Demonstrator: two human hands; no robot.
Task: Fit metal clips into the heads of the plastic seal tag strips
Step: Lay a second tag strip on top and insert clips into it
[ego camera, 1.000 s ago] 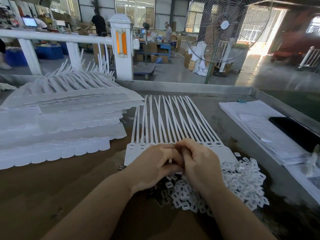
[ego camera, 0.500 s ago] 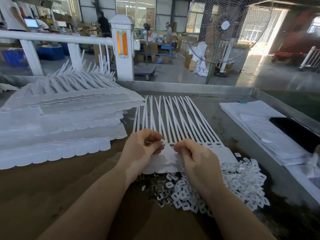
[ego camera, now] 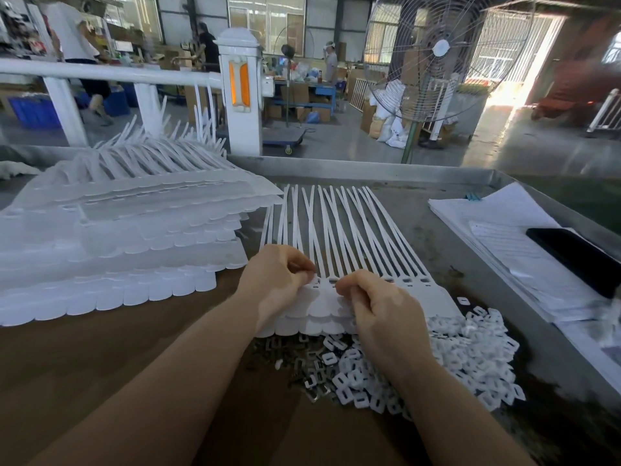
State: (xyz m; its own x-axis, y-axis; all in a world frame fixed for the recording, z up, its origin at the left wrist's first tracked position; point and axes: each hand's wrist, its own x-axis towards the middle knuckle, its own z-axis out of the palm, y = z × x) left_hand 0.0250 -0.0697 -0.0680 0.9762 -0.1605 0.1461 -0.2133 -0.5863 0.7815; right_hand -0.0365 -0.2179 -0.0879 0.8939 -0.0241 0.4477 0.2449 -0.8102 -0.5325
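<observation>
A sheet of white seal tag strips (ego camera: 336, 227) lies in the middle of the table, heads (ego camera: 416, 284) towards me and tails fanned away. My left hand (ego camera: 279, 280) pinches the head row at the sheet's left end between thumb and fingers. My right hand (ego camera: 379, 307) rests on the tag flaps, its curled fingertips pinched together at a head slot; the small piece between them is hidden. A heap of metal clips (ego camera: 292, 351) lies just below the sheet, under my wrists.
A tall stack of white strip sheets (ego camera: 117, 237) fills the left of the table. A heap of white plastic pieces (ego camera: 470, 348) lies at the right beside the clips. Papers (ego camera: 504, 237) and a black phone (ego camera: 578, 253) lie along the right rim. A standing fan (ego camera: 440, 55) is behind.
Both hands rose from the near edge of the sheet to the head row. The left hand moved left and away, and the two hands drew apart.
</observation>
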